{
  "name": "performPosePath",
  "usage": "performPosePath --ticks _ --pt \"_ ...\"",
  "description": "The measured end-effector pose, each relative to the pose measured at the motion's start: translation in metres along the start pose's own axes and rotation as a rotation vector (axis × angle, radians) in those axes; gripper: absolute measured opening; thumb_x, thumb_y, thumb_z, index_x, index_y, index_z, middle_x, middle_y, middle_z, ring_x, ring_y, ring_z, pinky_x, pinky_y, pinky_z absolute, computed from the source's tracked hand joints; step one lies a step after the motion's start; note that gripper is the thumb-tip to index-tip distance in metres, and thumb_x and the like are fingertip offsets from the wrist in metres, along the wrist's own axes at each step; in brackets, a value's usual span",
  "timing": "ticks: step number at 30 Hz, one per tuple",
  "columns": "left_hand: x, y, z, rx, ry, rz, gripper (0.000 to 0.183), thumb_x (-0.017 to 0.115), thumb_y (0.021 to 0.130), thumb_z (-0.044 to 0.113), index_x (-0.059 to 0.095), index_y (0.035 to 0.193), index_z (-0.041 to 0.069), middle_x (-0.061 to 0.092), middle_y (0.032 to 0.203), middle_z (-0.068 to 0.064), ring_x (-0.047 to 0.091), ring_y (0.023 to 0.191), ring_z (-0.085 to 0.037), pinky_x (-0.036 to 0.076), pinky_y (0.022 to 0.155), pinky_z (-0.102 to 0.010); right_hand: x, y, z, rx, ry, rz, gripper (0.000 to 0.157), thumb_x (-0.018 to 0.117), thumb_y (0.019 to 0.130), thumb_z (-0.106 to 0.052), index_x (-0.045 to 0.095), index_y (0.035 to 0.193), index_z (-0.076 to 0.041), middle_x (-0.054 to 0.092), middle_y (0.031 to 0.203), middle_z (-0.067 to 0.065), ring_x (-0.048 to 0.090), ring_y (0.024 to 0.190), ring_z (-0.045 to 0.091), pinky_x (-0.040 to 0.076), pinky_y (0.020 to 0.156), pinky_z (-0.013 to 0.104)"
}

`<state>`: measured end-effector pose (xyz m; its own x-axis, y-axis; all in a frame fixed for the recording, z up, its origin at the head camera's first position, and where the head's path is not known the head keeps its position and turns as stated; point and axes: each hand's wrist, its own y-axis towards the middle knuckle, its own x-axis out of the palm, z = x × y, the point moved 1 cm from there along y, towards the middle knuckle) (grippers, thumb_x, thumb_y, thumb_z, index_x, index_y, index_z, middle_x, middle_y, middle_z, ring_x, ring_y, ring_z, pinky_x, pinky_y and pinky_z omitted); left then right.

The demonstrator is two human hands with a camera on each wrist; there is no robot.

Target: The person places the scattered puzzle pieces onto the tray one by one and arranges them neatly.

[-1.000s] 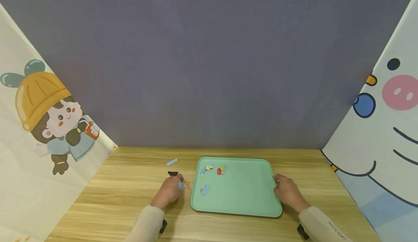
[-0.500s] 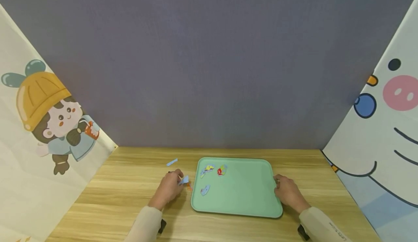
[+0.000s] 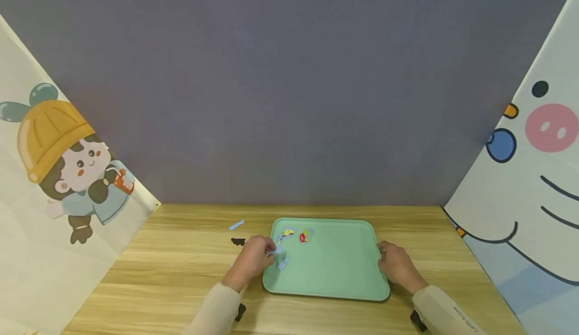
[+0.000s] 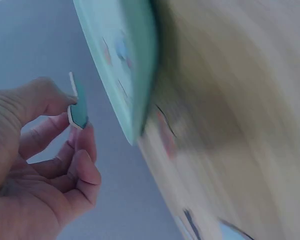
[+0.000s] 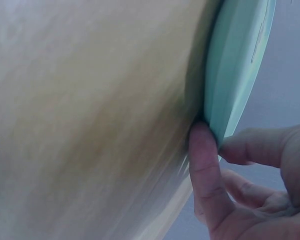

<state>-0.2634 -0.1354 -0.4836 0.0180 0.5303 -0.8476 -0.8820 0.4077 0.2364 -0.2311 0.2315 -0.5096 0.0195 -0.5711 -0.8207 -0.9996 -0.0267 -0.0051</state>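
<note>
Between thumb and fingertips, my left hand (image 3: 253,257) pinches a thin light blue puzzle piece (image 4: 79,107), over the left rim of the green tray (image 3: 341,259). In the left wrist view the piece is raised above the tabletop. At the tray's right side, my right hand (image 3: 398,263) grips the rim, its thumb (image 5: 250,145) and a finger (image 5: 205,150) against the edge. Inside the tray's left part lie a yellow-and-blue piece (image 3: 288,233), a red-and-green piece (image 3: 305,235) and a light blue piece (image 3: 282,263).
Left of the tray, a dark piece (image 3: 237,241) and a narrow blue piece (image 3: 236,225) lie on the wooden table (image 3: 181,254). A blurred reddish piece (image 4: 166,135) lies beside the tray. A grey panel (image 3: 289,99) stands behind the table.
My left hand has lifted the light blue piece from the table and moved it right, over the tray's edge. The right hand stays at the rim.
</note>
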Motion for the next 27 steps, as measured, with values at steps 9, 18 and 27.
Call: performPosePath --ticks 9,18,27 --pt "0.028 0.020 0.033 -0.035 0.077 -0.083 0.013 0.075 0.066 -0.002 0.070 0.077 0.002 0.066 0.078 -0.004 0.061 0.075 -0.020 0.050 0.064 -0.030 0.000 0.001 0.000 -0.001 0.004 0.008 0.041 0.057 0.078 0.004 0.052 0.118 0.015 0.055 0.075 0.005 0.050 0.065 0.017 0.047 0.059 0.034" --pt "0.048 0.028 0.055 -0.011 0.140 -0.073 0.042 0.063 0.060 -0.014 0.032 0.053 0.014 0.023 0.053 0.010 0.023 0.052 -0.006 0.024 0.047 -0.021 0.002 0.001 0.002 -0.006 0.006 0.011 0.041 0.058 0.079 0.004 0.053 0.118 0.015 0.055 0.074 0.004 0.050 0.064 0.017 0.046 0.058 0.034" --pt "0.057 0.034 0.058 -0.011 0.149 -0.064 0.048 0.065 0.059 -0.011 0.027 0.056 0.017 0.016 0.055 0.009 0.018 0.052 -0.008 0.017 0.047 -0.023 0.002 0.002 0.003 0.006 0.008 0.006 0.040 0.058 0.080 0.004 0.053 0.119 0.014 0.057 0.076 0.005 0.051 0.067 0.017 0.048 0.060 0.034"
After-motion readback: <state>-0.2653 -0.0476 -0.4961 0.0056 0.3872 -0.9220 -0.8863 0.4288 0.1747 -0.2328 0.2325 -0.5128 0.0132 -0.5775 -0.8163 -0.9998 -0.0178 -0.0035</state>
